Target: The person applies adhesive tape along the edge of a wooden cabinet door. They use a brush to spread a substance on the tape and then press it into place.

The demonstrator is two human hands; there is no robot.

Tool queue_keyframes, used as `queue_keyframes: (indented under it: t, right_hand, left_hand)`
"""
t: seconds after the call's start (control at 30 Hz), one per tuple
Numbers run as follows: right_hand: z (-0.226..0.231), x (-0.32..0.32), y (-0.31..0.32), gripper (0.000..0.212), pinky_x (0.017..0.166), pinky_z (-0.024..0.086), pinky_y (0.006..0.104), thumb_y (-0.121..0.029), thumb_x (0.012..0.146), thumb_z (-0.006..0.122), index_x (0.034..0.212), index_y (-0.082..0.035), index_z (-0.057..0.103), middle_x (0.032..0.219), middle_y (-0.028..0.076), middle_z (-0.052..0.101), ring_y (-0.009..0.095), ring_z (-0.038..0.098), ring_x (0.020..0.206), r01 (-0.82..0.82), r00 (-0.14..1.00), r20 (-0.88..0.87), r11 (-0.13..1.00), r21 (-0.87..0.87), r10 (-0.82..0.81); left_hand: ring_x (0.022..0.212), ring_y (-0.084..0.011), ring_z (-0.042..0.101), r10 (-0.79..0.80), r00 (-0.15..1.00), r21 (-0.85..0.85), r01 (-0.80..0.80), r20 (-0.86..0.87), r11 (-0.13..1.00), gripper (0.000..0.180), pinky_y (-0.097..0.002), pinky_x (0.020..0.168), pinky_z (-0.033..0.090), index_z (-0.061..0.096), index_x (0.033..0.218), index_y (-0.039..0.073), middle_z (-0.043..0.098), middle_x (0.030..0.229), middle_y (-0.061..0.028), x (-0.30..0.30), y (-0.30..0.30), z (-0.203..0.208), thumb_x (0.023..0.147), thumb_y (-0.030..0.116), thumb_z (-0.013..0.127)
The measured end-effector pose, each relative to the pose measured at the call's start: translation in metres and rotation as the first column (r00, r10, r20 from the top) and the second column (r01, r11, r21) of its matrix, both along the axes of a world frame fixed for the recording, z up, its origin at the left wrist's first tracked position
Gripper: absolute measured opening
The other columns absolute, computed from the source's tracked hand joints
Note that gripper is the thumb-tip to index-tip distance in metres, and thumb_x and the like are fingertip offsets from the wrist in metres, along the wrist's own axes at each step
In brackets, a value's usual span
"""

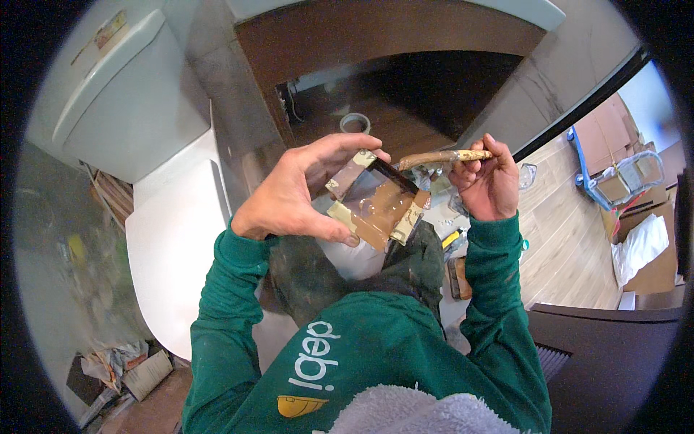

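My left hand (289,192) grips a small square open container (347,179) by its side, thumb at the near edge and fingers at the far edge. Brown, glossy, wet-looking stuff coats its inside, and cream patches mark its rim. Pinched near one end in my right hand (488,177) is a slim stick-like tool (434,158), smeared brown and cream. Its brown end points left, close to the container's far corner; I cannot tell whether they touch. Both are held up above my lap.
A white toilet (170,253) stands at my left. Ahead, a roll of tape (355,123) lies under a brown vanity (376,32). Small tools, one yellow (451,239), lie beside my right knee. Cardboard and a blue-framed trolley (618,181) are at far right.
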State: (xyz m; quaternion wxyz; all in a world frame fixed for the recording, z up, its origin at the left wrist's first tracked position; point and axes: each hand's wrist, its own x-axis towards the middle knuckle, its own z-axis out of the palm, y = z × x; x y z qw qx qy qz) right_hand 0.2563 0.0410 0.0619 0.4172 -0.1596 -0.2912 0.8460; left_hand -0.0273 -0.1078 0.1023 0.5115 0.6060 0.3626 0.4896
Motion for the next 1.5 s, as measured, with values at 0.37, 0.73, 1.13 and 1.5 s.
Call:
queue_keyframes:
  t: [0.37,0.73,1.13,1.5]
  right_hand:
    - [0.006,-0.016,-0.007,0.031,0.053,0.041,0.0303,-0.029,0.102,0.050,0.085,-0.007,0.062,0.062,0.005,0.058,0.018,0.051,0.056,-0.003,0.997,0.072,1.000,0.015,0.002]
    - [0.002,-0.007,0.011,0.027,0.053,0.048,0.0281,-0.029,0.101,0.057,0.086,-0.007,0.065,0.070,0.003,0.064,0.013,0.063,0.061,-0.033,0.974,0.224,0.990,0.137,0.001]
    - [0.004,0.010,0.022,0.026,0.054,0.045,0.0293,-0.027,0.100,0.058,0.086,-0.007,0.064,0.066,0.003,0.061,0.013,0.058,0.059,0.048,0.962,0.257,0.981,0.187,-0.096]
    - [0.000,0.003,0.013,0.027,0.057,0.043,0.0321,-0.027,0.093,0.057,0.090,-0.001,0.062,0.069,0.008,0.054,0.019,0.052,0.061,-0.030,0.991,0.133,0.981,0.193,0.004]
  left_hand:
    - [0.130,-0.0249,0.055,0.046,0.999,0.146,-0.044,-0.011,0.988,0.104,-0.0385,0.114,0.041,0.048,0.144,-0.004,0.057,0.140,-0.0170,-0.016,-0.002,-0.004,0.056,0.021,0.097]
    - [0.129,-0.0260,0.056,0.031,0.999,0.088,-0.032,0.012,0.996,0.101,-0.0384,0.115,0.040,0.051,0.140,-0.006,0.059,0.137,-0.0169,-0.016,-0.004,-0.005,0.054,0.021,0.098]
    - [0.128,-0.0236,0.057,0.023,1.000,0.046,-0.024,0.011,0.999,0.102,-0.0371,0.113,0.043,0.051,0.141,-0.005,0.059,0.137,-0.0164,-0.015,-0.006,-0.002,0.054,0.019,0.097]
    - [0.127,-0.0236,0.057,0.004,0.999,0.034,-0.005,0.036,0.999,0.102,-0.0370,0.113,0.042,0.050,0.141,-0.006,0.060,0.137,-0.0167,-0.013,-0.003,-0.006,0.054,0.019,0.098]
